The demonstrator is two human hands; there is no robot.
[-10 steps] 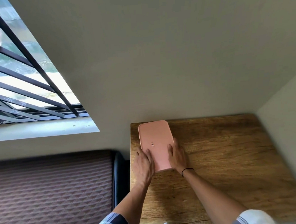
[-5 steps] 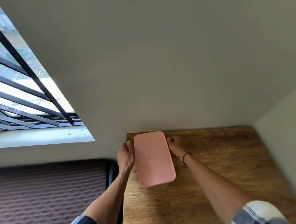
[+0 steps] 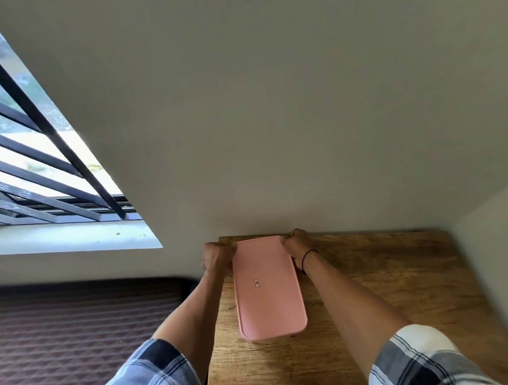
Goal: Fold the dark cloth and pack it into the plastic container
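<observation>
A long pink plastic container (image 3: 267,287) with its lid on lies lengthwise on the wooden table (image 3: 389,297), its far end against the wall. My left hand (image 3: 216,255) grips its far left corner with curled fingers. My right hand (image 3: 297,245) grips the far right corner the same way; a thin black band circles that wrist. A small label sits in the middle of the lid. The dark cloth is not visible anywhere.
The table fills a corner, with walls behind and on the right. A dark quilted mattress (image 3: 76,340) lies lower on the left, beyond the table's left edge. A barred window (image 3: 34,165) is at upper left.
Both hands have slid from the container's near end along its sides to its far corners. The view has tilted and the container now sits closer to the wall.
</observation>
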